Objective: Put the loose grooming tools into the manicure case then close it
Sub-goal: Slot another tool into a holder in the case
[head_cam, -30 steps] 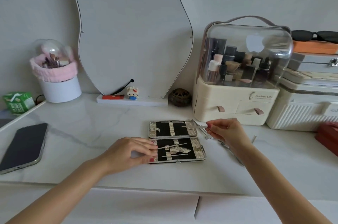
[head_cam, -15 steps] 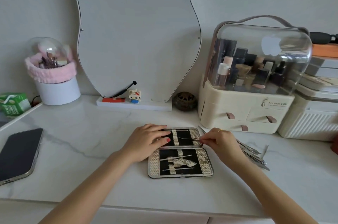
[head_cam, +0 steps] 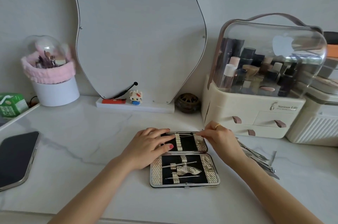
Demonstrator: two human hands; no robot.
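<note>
The manicure case (head_cam: 184,159) lies open and flat on the white marble table (head_cam: 87,132), near its front edge, two black-lined halves one behind the other. The left hand (head_cam: 148,147) covers the far half's left end, fingers flat and straight on the lining. The right hand (head_cam: 220,138) pinches a thin metal tool (head_cam: 188,134) at the far half's top edge; its tip reaches the strap, but whether it sits under the loop is hard to tell. Half a second ago that tool lay lower across the lining, and the left hand reached less far over it. The near half holds two slim tools and a patterned holder under straps. The loose grooming tools (head_cam: 259,159) pile just right of the case, partly hidden by the right wrist. A clear-lidded cosmetics organiser (head_cam: 256,84) stands behind with bottles inside; a phone (head_cam: 16,157) lies at left, cut off.
</note>
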